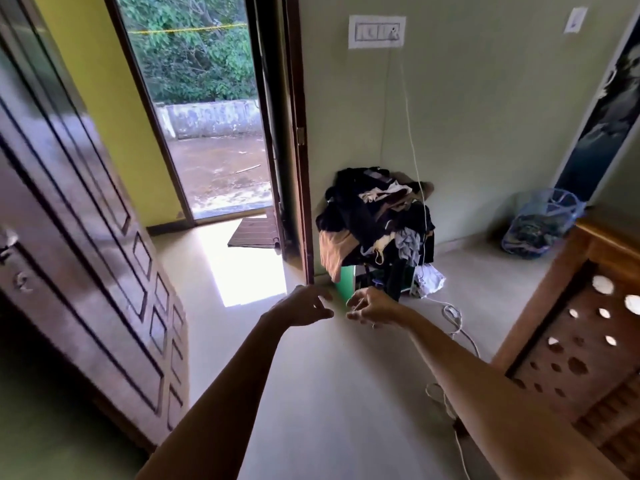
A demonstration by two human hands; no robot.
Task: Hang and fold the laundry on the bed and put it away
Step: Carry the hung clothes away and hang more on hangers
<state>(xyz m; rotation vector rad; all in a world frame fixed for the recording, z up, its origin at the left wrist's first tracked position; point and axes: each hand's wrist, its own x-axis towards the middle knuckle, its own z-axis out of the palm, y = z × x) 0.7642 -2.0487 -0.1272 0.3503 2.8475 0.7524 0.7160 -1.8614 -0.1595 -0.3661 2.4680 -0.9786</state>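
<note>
Your left hand (304, 306) and right hand (372, 306) are held out empty, fingers loose; the laundry pile (377, 220) lies ahead, slightly right. Your right hand seems nearer.

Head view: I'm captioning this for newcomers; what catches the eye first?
A heap of dark and beige clothes fills the corner right of the bright open doorway. Both arms stretch toward it, left hand and right hand open and empty. A blue mesh basket stands farther right.
</note>
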